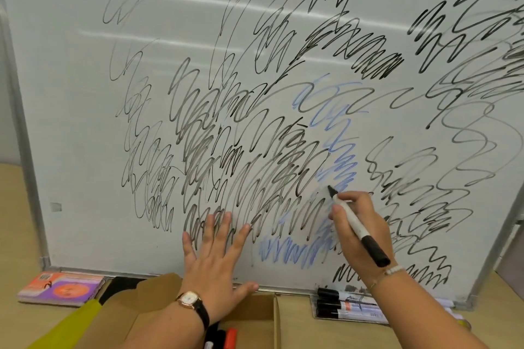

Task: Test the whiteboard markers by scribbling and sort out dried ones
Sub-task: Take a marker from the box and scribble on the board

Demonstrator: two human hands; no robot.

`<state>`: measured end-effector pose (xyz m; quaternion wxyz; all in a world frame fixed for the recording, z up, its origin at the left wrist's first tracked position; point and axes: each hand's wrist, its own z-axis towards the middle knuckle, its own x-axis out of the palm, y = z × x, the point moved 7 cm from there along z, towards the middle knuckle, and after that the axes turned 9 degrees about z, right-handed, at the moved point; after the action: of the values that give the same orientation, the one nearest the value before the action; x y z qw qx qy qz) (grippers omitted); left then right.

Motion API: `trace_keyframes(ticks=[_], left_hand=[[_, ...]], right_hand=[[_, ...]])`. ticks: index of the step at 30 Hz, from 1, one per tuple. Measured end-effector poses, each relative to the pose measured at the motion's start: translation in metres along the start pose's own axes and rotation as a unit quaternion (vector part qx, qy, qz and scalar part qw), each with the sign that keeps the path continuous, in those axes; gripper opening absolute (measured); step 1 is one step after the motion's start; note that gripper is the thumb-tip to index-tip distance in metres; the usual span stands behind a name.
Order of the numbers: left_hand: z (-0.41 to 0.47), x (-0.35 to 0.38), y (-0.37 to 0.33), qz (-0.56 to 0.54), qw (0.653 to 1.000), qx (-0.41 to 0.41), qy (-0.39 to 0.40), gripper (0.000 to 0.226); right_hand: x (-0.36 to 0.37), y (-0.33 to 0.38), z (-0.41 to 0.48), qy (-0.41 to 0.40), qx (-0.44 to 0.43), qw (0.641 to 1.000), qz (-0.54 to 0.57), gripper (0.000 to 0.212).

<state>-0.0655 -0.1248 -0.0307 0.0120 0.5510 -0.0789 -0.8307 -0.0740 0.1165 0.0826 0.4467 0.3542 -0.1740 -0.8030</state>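
A whiteboard (pixel 85 122) leans upright on the table, covered with many black scribbles and a band of blue ones. My right hand (pixel 360 232) holds a white marker with a black tip (pixel 355 227), its cap stuck on the rear end. The tip touches the board among the blue scribbles. My left hand (pixel 218 261) lies flat against the board's lower part, fingers spread. Three capped black markers (pixel 343 304) lie side by side on the table under my right wrist. Inside an open cardboard box (pixel 255 312) lie more markers (pixel 224 338), one of them red.
An orange and purple eraser pack (pixel 61 287) lies at the board's lower left corner. A yellow-green object (pixel 73 323) sits at the bottom left. The wooden table (pixel 11 329) runs beneath everything.
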Motion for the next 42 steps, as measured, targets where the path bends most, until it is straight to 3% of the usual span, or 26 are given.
trace_keyframes(ticks=[3,7,11,15,18,21,23,25,28,31,34,37,42], left_hand=[[-0.003,0.007,-0.003,-0.002,1.0,-0.008,-0.013,0.101],[-0.006,0.015,-0.005,-0.013,1.0,-0.01,-0.015,0.083],[-0.009,0.018,-0.008,-0.016,1.0,-0.013,-0.014,0.076],[-0.014,0.019,-0.017,-0.019,0.999,0.001,-0.031,0.063],[-0.018,0.026,-0.022,-0.015,0.999,0.013,-0.025,0.057],[-0.019,0.031,-0.024,-0.005,1.0,0.023,-0.017,0.052],[-0.021,0.033,-0.025,0.002,0.999,0.032,-0.014,0.05],[-0.023,0.036,-0.027,0.012,0.998,0.054,-0.008,0.053],[-0.024,0.041,-0.027,0.024,0.997,0.076,0.002,0.06],[-0.025,0.042,-0.026,0.019,0.997,0.078,0.017,0.061],[-0.026,0.041,-0.028,0.007,0.996,0.085,0.041,0.062],[-0.027,0.042,-0.029,-0.01,0.995,0.085,0.057,0.062],[-0.028,0.044,-0.03,-0.017,0.994,0.084,0.065,0.063]], right_hand=[[0.012,-0.004,-0.01,0.082,-0.019,0.995,-0.057,0.024],[-0.006,-0.015,-0.014,-0.028,0.012,1.0,-0.007,0.022],[0.013,-0.015,-0.027,0.051,-0.022,0.997,-0.054,0.025],[0.006,-0.026,-0.033,-0.014,0.02,0.999,-0.021,0.023],[0.019,-0.024,-0.042,0.044,-0.015,0.996,-0.071,0.024],[0.021,-0.03,-0.051,0.039,0.008,0.998,-0.057,0.026],[0.024,-0.033,-0.059,0.045,0.026,0.998,-0.036,0.021],[0.042,-0.035,-0.072,0.134,0.01,0.988,-0.069,0.021],[0.071,-0.048,-0.099,0.25,-0.016,0.961,-0.116,0.04],[0.079,-0.068,-0.109,0.238,0.026,0.963,-0.126,0.043],[0.089,-0.077,-0.119,0.26,0.012,0.95,-0.172,0.051],[0.086,-0.077,-0.117,0.236,0.019,0.956,-0.175,0.028],[0.083,-0.072,-0.119,0.223,-0.01,0.957,-0.185,0.022]])
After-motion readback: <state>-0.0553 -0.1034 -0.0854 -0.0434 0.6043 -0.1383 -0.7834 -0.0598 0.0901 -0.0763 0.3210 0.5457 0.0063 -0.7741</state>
